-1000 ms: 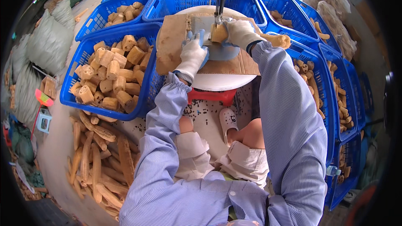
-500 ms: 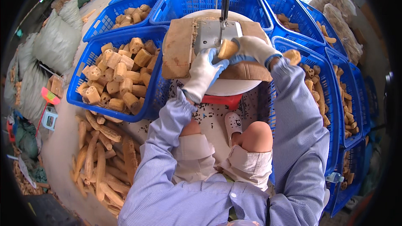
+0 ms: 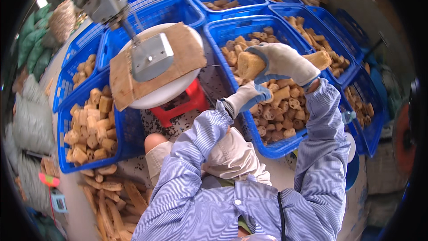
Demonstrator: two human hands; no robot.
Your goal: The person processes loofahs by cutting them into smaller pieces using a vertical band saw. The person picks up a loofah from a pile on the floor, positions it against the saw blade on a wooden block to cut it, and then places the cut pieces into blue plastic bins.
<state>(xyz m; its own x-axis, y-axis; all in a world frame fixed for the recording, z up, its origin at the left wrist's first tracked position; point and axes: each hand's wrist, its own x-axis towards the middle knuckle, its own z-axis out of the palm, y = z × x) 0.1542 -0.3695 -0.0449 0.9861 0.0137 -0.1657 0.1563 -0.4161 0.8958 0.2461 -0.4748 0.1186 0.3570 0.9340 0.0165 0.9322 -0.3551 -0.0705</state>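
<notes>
My right hand [image 3: 283, 62], in a white glove with a blue palm, is closed around a long tan piece of dried loofah [image 3: 250, 66]. Its thick end shows left of the glove and a narrower end on the right. Just below, my left hand [image 3: 247, 96], gloved alike, has its fingers curled near the right fingertips; whatever they hold blends with the pieces behind. Both hands are over a blue basket [image 3: 267, 152] with many short loofah pieces inside. To the left is a cutting machine [image 3: 100, 2] above a metal plate [image 3: 153, 58] on a wooden board [image 3: 189, 47].
A red stool [image 3: 180, 107] supports the round white base. Another blue basket [image 3: 67, 168] of cut loofah stands at left, with whole loofahs [image 3: 111, 209] on the floor below. More blue baskets [image 3: 223, 11] line the back and right. Sacks [image 3: 33, 116] lie far left.
Both hands have left the machine's plate and moved right over the basket, the right one still gripping the loofah. The view has turned right, so the machine now appears at left.
</notes>
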